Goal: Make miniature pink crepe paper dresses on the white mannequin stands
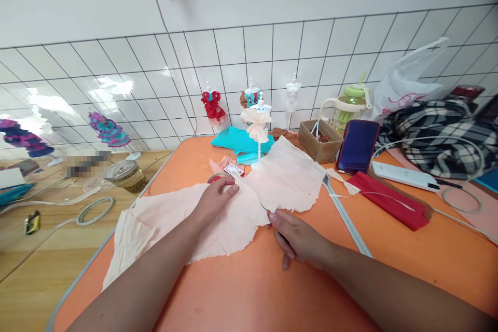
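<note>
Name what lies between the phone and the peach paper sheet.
In the head view: a metal ruler and a white tassel on the orange table, between phone and paper.

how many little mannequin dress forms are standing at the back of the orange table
4, all by the tiled wall: one in a red dress, one in teal behind a cream-skirted one, and a bare white one. Others may be hidden behind them.

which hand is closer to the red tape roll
Left. The left hand lies on the pale fabric, fingertips right beside the red tape roll; the right hand rests at the fabric's near edge, farther off.
</note>
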A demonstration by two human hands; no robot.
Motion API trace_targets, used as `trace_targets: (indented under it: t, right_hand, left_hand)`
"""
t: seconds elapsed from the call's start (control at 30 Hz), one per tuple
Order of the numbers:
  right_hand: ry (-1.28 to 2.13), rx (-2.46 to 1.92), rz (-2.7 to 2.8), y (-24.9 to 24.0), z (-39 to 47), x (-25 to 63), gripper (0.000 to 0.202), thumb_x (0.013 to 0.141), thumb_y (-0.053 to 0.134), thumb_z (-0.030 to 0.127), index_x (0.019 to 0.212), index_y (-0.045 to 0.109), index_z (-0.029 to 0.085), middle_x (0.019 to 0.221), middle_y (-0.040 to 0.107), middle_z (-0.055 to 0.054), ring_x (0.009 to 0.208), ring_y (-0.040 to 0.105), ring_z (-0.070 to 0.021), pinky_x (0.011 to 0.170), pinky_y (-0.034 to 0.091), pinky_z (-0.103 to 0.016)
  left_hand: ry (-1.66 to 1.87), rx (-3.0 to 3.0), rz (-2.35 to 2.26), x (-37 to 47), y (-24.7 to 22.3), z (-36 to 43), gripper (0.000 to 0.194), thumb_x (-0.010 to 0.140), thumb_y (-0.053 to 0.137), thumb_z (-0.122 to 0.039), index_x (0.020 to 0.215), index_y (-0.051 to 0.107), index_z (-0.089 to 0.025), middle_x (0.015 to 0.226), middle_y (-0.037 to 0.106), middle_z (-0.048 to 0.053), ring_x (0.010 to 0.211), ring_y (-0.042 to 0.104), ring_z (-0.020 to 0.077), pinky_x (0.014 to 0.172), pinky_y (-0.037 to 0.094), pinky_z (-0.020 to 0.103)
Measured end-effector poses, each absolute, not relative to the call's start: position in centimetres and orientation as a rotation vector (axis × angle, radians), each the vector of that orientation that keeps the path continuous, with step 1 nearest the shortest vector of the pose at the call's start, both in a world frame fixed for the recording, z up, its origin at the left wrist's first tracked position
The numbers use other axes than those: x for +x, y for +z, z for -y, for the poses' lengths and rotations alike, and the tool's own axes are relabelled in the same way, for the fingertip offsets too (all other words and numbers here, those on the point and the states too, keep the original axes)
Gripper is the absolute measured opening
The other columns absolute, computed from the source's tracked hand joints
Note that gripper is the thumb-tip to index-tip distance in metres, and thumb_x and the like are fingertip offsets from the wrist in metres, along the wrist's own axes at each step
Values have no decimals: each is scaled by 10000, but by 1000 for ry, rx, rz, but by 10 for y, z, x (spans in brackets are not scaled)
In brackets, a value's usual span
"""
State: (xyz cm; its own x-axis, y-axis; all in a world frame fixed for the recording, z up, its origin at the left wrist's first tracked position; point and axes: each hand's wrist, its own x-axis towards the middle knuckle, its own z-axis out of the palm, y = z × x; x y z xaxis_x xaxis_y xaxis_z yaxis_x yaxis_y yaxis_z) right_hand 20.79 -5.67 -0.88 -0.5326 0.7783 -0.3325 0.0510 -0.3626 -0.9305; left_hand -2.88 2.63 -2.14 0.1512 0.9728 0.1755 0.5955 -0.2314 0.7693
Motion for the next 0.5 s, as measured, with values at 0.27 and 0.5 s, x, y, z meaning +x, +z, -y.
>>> trace_targets:
  t: [0.27, 0.5]
  right_hand:
    - [1902, -1066, 1374, -16, 57, 209, 415, 872, 382, 631, 823, 404, 219, 366, 348, 132, 300, 282, -65, 419, 527, -269]
    - [1870, -1011, 1473, -16, 59, 208, 450, 855, 382, 657, 826, 425, 210, 343, 343, 131, 307, 320, -72, 423, 520, -241]
  left_hand:
    - [986, 1833, -1622, -32, -1, -17, 530, 770, 522, -617, 1100, 588, -208, 968, 665, 39, 855, 610, 214, 710, 466, 299]
    - [224, 1603, -1745, -57, 35, -5, 587, 720, 481, -700, 791, 711, -164, 859, 719, 100, 798, 647, 299, 637, 442, 293]
